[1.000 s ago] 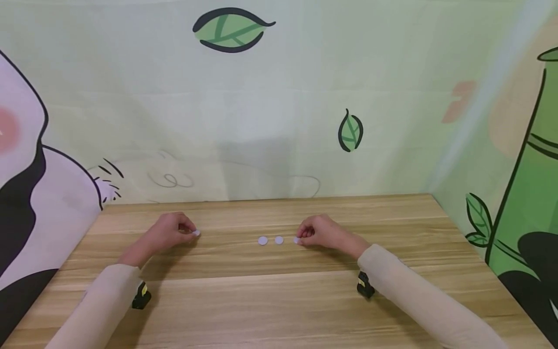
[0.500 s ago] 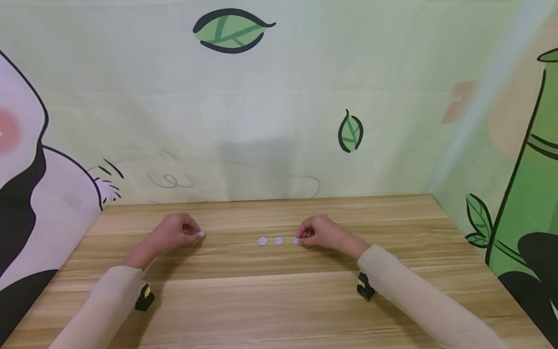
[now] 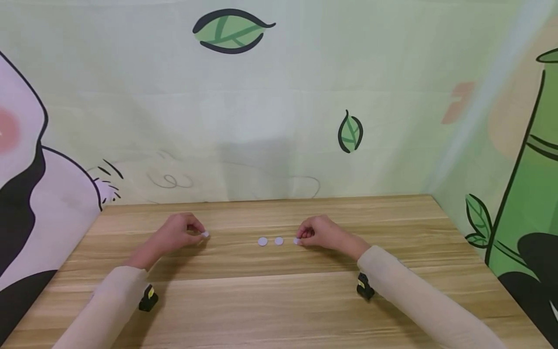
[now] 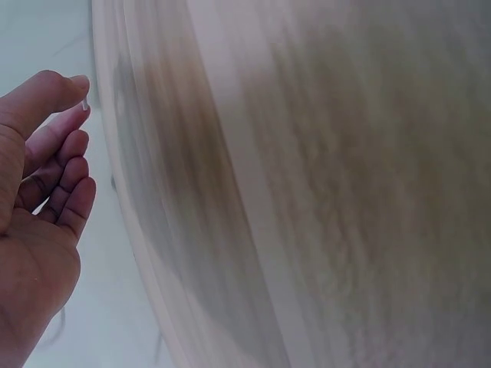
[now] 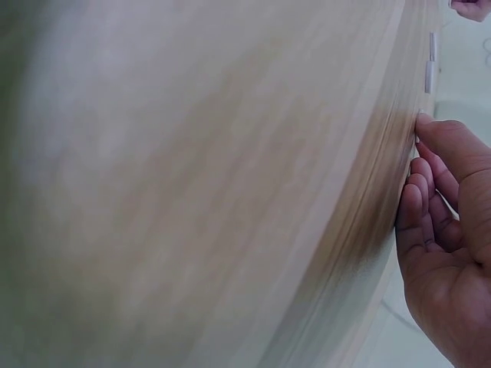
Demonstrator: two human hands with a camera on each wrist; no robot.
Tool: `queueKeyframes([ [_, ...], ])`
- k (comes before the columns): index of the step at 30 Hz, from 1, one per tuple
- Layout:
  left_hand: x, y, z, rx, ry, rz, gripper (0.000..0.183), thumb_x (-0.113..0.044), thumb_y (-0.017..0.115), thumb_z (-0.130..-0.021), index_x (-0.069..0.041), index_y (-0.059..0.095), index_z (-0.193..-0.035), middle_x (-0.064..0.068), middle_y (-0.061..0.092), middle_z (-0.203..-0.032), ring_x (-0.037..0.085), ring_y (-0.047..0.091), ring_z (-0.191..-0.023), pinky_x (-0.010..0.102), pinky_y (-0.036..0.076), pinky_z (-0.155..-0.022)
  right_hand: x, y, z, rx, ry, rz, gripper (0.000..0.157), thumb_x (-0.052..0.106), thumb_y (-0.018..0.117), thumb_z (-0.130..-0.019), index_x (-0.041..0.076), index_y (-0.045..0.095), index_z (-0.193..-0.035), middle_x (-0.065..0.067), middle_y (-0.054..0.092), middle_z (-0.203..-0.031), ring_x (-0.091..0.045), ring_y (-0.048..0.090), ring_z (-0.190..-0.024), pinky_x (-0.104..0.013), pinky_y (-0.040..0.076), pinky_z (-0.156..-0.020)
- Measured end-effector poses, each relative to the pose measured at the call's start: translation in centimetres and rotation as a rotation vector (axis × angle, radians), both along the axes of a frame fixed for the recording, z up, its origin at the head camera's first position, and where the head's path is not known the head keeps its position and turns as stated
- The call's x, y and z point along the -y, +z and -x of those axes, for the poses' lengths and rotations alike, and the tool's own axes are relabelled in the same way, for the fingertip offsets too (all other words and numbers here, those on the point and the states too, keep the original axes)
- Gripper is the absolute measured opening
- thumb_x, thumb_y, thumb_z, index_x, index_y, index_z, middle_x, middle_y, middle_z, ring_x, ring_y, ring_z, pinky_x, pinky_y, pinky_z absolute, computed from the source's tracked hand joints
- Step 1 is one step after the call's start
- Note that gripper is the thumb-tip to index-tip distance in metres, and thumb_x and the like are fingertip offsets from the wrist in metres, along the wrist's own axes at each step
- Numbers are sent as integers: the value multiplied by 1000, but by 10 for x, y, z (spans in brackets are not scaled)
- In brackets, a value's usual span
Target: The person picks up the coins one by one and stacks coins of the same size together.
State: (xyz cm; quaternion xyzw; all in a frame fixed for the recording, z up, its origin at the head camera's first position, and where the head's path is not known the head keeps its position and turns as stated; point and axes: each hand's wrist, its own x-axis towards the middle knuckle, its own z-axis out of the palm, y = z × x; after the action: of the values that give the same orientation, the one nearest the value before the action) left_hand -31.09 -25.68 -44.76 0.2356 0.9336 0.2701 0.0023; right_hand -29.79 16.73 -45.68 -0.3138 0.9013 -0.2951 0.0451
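Between thumb and forefinger, my left hand (image 3: 179, 231) pinches a small white disc (image 3: 205, 234), held above the wooden table at the left. In the left wrist view the thin disc (image 4: 85, 104) shows edge-on between the fingertips, the other fingers curled loosely below. My right hand (image 3: 321, 231) pinches another white disc (image 3: 296, 241) at the table surface, its fingers hiding part of it. Just left of it lie two more flat white discs, a nearer one (image 3: 279, 241) and a farther one (image 3: 262, 241), in line and apart from each other.
The wood-grain table (image 3: 279, 310) reaches back to a pale green wall cloth (image 3: 279, 97) printed with leaves. Wall cloth also borders both sides of the table. Each wrist carries a small black device, the left one (image 3: 148, 298) and the right one (image 3: 365, 287).
My left hand has moved slightly to the right with its disc, towards the row. My right hand and the two discs lying on the table have stayed in place.
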Motion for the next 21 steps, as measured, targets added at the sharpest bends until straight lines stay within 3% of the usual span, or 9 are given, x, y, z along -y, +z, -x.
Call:
queueKeyframes([
  [21,-25,2,0,10,-64,-29,11,-14,81,-86,-6,74,-89,2,68,-89,17,64,-86,35,55,-78,-1,0,2,21,-7,-13,6,14,79,-89,9,75,-89,5,67,-81,-3,56,-74,-20,50,-69],
])
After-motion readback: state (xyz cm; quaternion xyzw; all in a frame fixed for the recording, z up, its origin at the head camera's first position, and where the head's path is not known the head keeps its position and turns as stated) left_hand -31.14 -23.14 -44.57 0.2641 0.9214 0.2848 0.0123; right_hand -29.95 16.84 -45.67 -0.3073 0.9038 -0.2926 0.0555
